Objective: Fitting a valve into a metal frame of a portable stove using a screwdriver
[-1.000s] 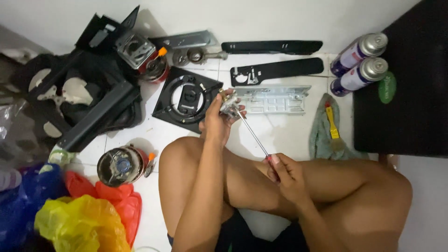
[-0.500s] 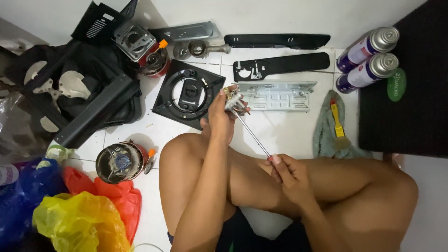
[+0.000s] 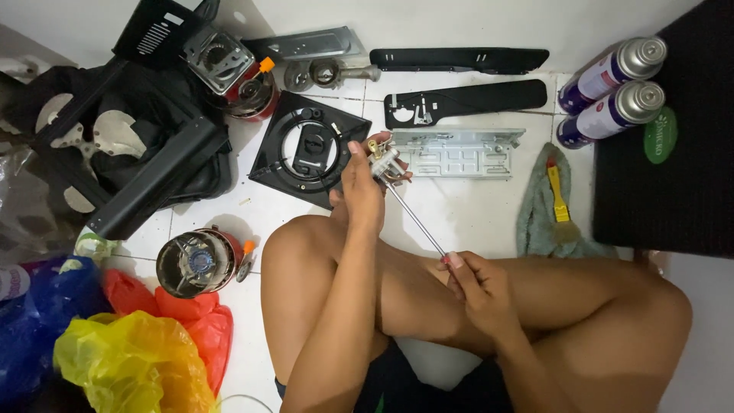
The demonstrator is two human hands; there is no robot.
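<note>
My left hand (image 3: 362,187) grips a small metal valve part (image 3: 382,159) with a brass fitting, held above my bent knee. My right hand (image 3: 478,287) holds the handle end of a long thin screwdriver (image 3: 414,216), whose tip meets the valve part. Just beyond the part lie a black square burner plate (image 3: 306,149) and a silver perforated metal bracket (image 3: 462,151) on the white tile floor.
Two black metal strips (image 3: 466,95) lie at the top. Two purple spray cans (image 3: 612,95) stand beside a black mat (image 3: 677,130). A grey cloth with a yellow brush (image 3: 556,203) is right. Small camp burners (image 3: 200,260), black casing parts (image 3: 145,176) and coloured plastic bags (image 3: 130,352) are left.
The view has shifted slightly downward and closer. My hands keep the same hold on the valve part and screwdriver, with little movement.
</note>
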